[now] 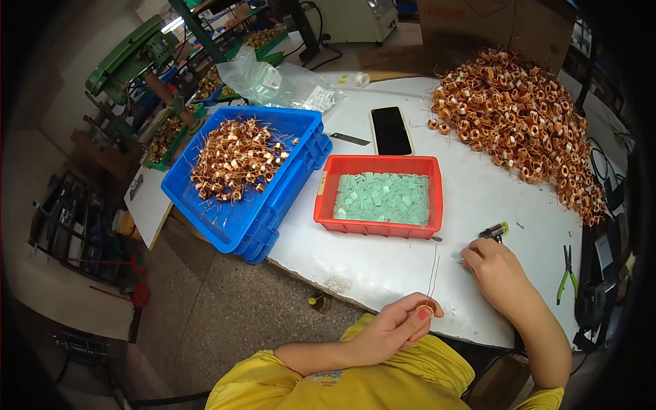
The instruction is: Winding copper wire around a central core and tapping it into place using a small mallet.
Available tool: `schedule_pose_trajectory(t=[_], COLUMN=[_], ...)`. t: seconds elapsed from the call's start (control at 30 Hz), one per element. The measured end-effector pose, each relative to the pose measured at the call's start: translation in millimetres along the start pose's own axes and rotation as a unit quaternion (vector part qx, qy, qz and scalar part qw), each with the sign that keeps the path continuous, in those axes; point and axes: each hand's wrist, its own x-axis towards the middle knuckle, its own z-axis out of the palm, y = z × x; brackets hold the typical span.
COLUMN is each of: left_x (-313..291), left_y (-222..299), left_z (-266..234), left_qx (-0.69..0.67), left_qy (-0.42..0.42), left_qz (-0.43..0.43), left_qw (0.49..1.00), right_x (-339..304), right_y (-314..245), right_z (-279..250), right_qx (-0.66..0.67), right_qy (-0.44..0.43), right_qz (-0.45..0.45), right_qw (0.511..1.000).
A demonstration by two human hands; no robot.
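Observation:
My left hand (404, 322) pinches a small ring-shaped copper wire coil (426, 307) near the table's front edge. Two long thin wire leads stand up from the coil. To the right, my right hand (500, 272) rests low over the table with thumb and fingertips drawn together. Small pale green bits (457, 256) show at those fingertips; whether they are gripped or only touched is hidden. Beyond both hands is a red bin (440, 198) full of flat pale green pieces (383, 198). A small black tool with a yellow-green end (494, 231) lies just past my right hand.
A blue crate (256, 225) of copper coils stands at the left edge. Many more coils (512, 116) are heaped at the far right. A phone (391, 131), a metal strip (350, 139), a plastic bag (280, 85) and green-handled pliers (566, 275) lie about the table.

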Motion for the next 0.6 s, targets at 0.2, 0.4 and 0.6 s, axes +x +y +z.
schedule_pose_trajectory(t=[0.2,0.4,0.6], left_x=[3.0,6.1,8.1], left_y=[0.2,0.7,-7.6], left_z=[1.8,5.0,15.4], left_qx=[-0.008,-0.009,-0.074], left_qy=[-0.007,-0.025,-0.039], left_qz=[-0.014,-0.031,-0.050], left_qw=[1.000,0.999,0.995], right_x=[-7.4,-16.0,-26.8], right_y=[4.0,2.8,0.3], right_z=[-4.4,-5.5,-11.2], right_qx=[0.010,-0.011,0.083], right_qy=[-0.009,-0.022,0.022], right_qz=[-0.035,-0.022,0.026], right_qw=[0.999,0.999,0.996])
